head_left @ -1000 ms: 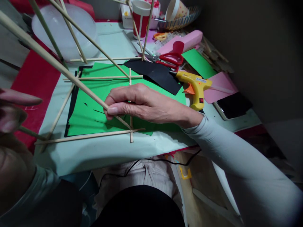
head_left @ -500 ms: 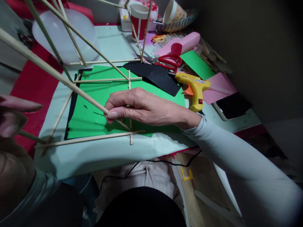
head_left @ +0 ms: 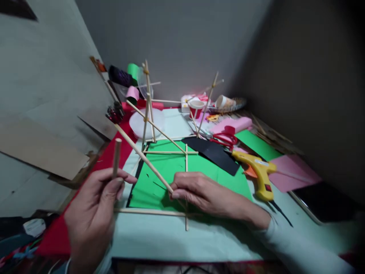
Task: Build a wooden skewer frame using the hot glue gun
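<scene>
A frame of thin wooden sticks point(head_left: 167, 152) stands on the table, with several sticks rising upright or slanted. My right hand point(head_left: 199, 192) pinches the lower end of a slanted wooden stick point(head_left: 142, 156) near the front right corner of the frame. On the other side, my left hand point(head_left: 97, 205) is closed round an upright wooden stick point(head_left: 117, 156) at the front left; its top end shows above the fingers. Yellowish blobs mark some joints, such as the one on the back left sticks point(head_left: 146, 119). Under the frame lies green paper point(head_left: 162, 179) with a black edge.
Right of the frame lie a yellow glue gun point(head_left: 261, 171), red-handled scissors point(head_left: 225, 140), a black paper piece point(head_left: 213, 154), pink paper point(head_left: 296, 175) and a dark phone point(head_left: 322, 203). Behind stand a red-and-white cup point(head_left: 196, 109) and a translucent bowl point(head_left: 142, 123). A wall closes off the back.
My view has tilted up, so the stick tops and the back wall now show. Both hands stay on their sticks, and my left hand is now fully in view.
</scene>
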`<state>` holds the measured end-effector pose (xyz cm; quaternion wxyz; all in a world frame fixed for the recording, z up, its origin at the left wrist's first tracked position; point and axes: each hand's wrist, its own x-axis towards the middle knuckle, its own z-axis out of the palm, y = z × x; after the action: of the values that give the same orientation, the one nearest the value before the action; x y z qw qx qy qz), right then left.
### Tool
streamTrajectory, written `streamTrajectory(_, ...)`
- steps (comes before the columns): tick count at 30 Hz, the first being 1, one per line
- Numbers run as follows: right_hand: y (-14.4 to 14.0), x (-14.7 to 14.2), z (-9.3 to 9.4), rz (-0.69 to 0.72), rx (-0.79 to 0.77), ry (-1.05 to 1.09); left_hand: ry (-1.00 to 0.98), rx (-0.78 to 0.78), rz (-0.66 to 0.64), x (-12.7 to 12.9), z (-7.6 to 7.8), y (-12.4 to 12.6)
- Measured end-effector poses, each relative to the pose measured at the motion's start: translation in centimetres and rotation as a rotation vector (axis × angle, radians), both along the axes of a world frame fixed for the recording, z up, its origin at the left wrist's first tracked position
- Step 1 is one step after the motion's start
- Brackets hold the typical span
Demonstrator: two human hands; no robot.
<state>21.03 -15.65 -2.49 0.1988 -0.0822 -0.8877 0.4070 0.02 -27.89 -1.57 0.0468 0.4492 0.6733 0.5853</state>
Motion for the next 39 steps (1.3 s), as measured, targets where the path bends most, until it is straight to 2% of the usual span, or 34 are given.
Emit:
streamTrajectory(6,-0.6,-0.1,0.1,-0.019,0.029,-0.065,0.044,-0.014,-0.076,-0.8,-1.0,-0.7)
streamTrajectory(9,-1.0,0.0,0.1,-0.034,0.04,-0.105,0.027,-0.038,-0.103,-1.1,-1.0,-0.8)
streamTrajectory(16,-1.5,0.0,0.5,-0.043,0.086,-0.171,0.034,-0.072,-0.172,-1.3,-0.2,-0.4)
streamTrajectory(22,-1.8,0.0,0.6,-0.064,0.138,-0.229,-0.086,-0.072,-0.221,-1.4,0.5,-0.3)
streamTrajectory(31,-2.1,0.1,0.8,-0.055,0.243,-0.26,-0.234,-0.096,-0.288,-0.6,3.6,0.2)
streamTrajectory(35,-2.1,0.2,1.1,-0.05,0.274,-0.271,-0.323,-0.109,-0.292,-0.9,3.6,0.4)
streamTrajectory(39,-2.1,0.3,1.1,-0.048,0.286,-0.27,-0.32,-0.105,-0.33,-1.4,3.3,0.4)
